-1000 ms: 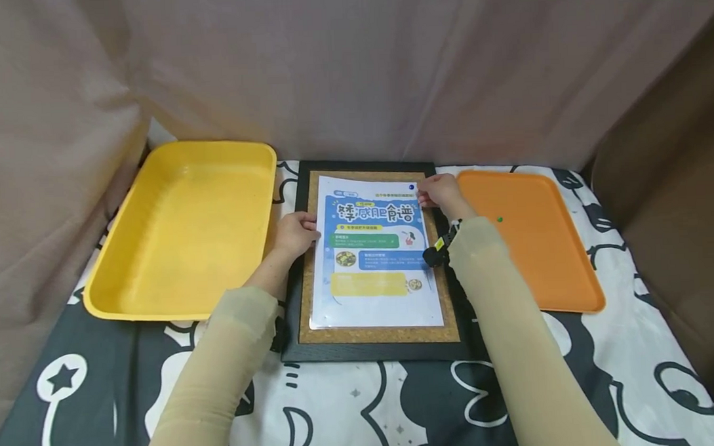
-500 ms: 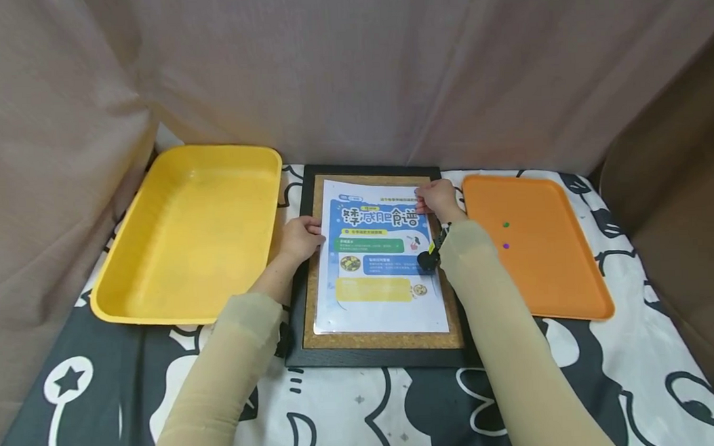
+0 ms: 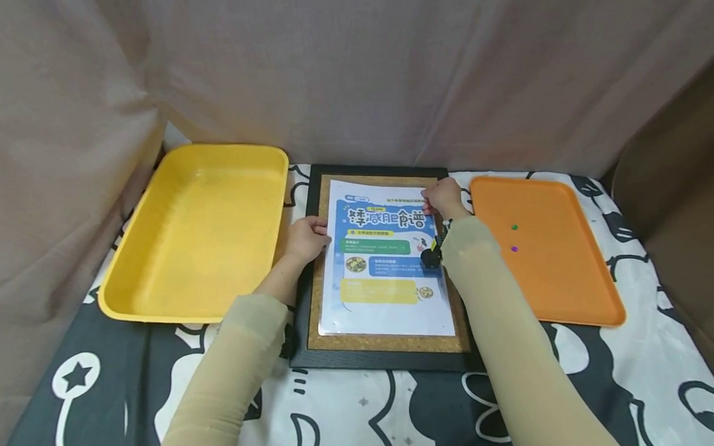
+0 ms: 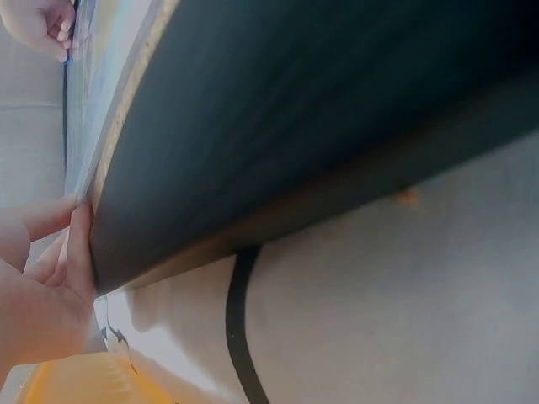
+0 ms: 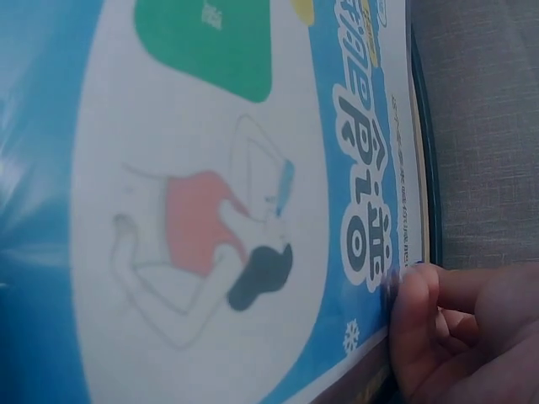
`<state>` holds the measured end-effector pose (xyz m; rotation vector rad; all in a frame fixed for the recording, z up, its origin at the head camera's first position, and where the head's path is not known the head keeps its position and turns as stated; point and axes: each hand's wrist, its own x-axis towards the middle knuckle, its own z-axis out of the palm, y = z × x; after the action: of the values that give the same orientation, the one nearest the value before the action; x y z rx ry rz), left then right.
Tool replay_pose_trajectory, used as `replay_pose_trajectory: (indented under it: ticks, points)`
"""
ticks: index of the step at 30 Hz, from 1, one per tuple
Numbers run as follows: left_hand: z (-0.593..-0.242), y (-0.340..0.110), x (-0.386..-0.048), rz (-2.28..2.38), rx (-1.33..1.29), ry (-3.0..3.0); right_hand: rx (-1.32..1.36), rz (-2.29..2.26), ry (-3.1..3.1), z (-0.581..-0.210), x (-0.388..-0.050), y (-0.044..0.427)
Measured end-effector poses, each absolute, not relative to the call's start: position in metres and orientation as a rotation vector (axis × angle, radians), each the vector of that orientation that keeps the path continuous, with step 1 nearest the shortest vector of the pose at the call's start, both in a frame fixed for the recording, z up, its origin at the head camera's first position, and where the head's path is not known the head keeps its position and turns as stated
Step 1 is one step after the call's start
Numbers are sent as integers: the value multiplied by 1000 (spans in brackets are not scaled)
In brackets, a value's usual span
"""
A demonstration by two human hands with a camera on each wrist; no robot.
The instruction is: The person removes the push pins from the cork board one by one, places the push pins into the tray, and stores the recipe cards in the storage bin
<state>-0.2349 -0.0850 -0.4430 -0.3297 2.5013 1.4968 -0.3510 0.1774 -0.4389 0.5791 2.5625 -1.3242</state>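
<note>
A printed sheet [image 3: 390,314] with a blue design and a glossy surface lies upon a cork board [image 3: 391,343] framed in black [image 3: 373,360]. My left hand [image 3: 306,239] pinches the sheet's left edge; the left wrist view has thumb and fingers meeting there beside the frame. At the upper right corner, my right hand [image 3: 443,198] has its fingers curled, thumb and forefinger on a small blue pushpin [image 5: 418,263]. Those fingers mostly cover the pin, and the head view does not show it.
Left of the board stands a deep yellow tray [image 3: 281,186]. An orange tray [image 3: 571,268] to the right carries a green pin [image 3: 514,227] and a purple pin [image 3: 514,249]. A patterned cloth [image 3: 351,407] lies beneath, and a curtain [image 3: 352,72] hangs behind.
My right hand has shifted onto the blue pin, which showed at the corner earlier. As the right arm drew inward, the purple pin came into view. My left hand keeps its place.
</note>
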Motion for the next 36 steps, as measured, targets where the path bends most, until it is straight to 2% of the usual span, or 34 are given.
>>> replay_pose_trajectory:
  ticks: [17,36]
  points:
    - [-442,-88,-235,1487,-355,2502,500,-1139,2552,-436,-354,173]
    - [-448,-87,-245,1481,-342,2478,466,-1297,2391,-434,-338,188]
